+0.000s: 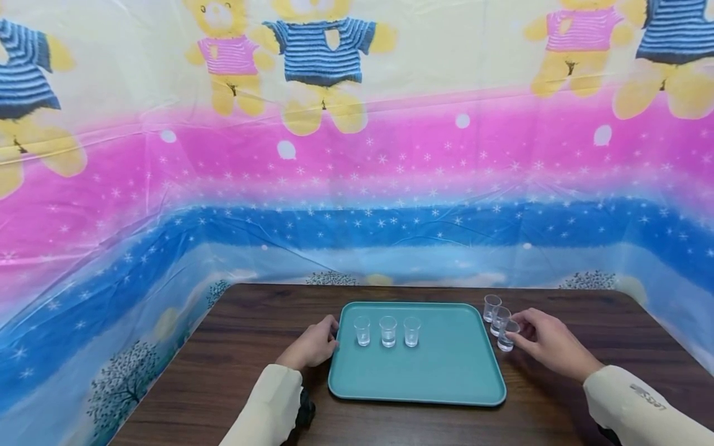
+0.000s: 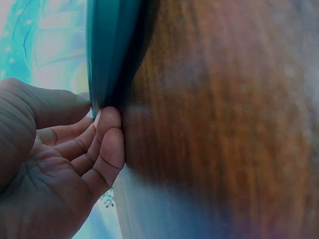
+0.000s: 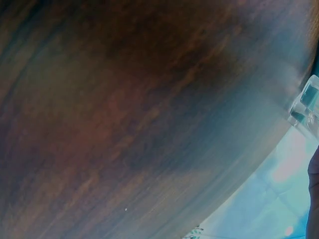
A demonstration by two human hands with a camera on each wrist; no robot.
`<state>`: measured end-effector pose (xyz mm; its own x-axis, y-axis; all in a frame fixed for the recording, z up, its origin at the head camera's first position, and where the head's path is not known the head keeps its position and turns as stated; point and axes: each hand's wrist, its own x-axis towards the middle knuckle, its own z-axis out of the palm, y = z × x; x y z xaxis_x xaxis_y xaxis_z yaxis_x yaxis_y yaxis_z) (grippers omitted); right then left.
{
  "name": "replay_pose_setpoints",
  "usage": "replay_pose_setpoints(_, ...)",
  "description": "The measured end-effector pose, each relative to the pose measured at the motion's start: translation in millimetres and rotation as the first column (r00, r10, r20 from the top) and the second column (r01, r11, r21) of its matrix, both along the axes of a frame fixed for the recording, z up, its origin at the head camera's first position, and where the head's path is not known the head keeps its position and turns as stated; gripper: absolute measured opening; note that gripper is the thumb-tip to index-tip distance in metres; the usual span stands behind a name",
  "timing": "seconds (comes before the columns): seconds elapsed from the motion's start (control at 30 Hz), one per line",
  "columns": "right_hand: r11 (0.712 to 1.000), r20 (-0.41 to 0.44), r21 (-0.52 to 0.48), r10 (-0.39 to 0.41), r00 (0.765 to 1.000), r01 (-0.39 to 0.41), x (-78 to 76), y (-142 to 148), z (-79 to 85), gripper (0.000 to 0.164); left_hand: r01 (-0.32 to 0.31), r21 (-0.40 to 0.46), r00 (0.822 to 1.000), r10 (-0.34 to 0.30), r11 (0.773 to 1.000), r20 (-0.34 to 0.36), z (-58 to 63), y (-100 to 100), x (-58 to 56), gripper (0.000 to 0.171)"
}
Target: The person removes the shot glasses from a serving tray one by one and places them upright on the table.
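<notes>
My left hand (image 1: 313, 344) holds the left rim of a green tray (image 1: 429, 381). In the left wrist view its thumb lies against the tray's edge (image 2: 102, 59), with curled fingers at the underside. On the tray, three clear shot glasses (image 1: 388, 332) stand upright in a row across its upper left half. My right hand (image 1: 549, 341) pinches a shot glass (image 1: 506, 339) between thumb and fingers, just beyond the tray's right rim. Two more shot glasses (image 1: 491, 307) stand behind it in a line. Only a finger of the right hand (image 3: 314, 194) and part of a glass (image 3: 305, 109) show in the right wrist view.
The dark wooden table (image 1: 240, 347) extends around the tray. Behind it and along the sides hangs a cloth backdrop (image 1: 346, 229) printed with bears, trees and snowflakes.
</notes>
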<state>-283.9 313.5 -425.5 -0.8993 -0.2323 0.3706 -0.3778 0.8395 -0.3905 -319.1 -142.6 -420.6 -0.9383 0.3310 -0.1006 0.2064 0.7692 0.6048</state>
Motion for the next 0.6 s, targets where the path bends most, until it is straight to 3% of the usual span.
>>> replay_pose_setpoints(0.4, 1.0, 0.039, -0.019, -0.001, 0.999, 0.002, -1.1, 0.6, -2.4, 0.033, -0.003, -0.006, 1.0, 0.003, 1.0, -0.005, 0.2, 0.0, -0.4, 0.026)
replay_pose_setpoints(0.6, 1.0, 0.0, -0.006, -0.018, 1.0, 0.018, -2.1, 0.5, 0.2, 0.033, 0.002, -0.001, 1.0, -0.002, 1.0, -0.008, -0.5, -0.6, -0.8, 0.026)
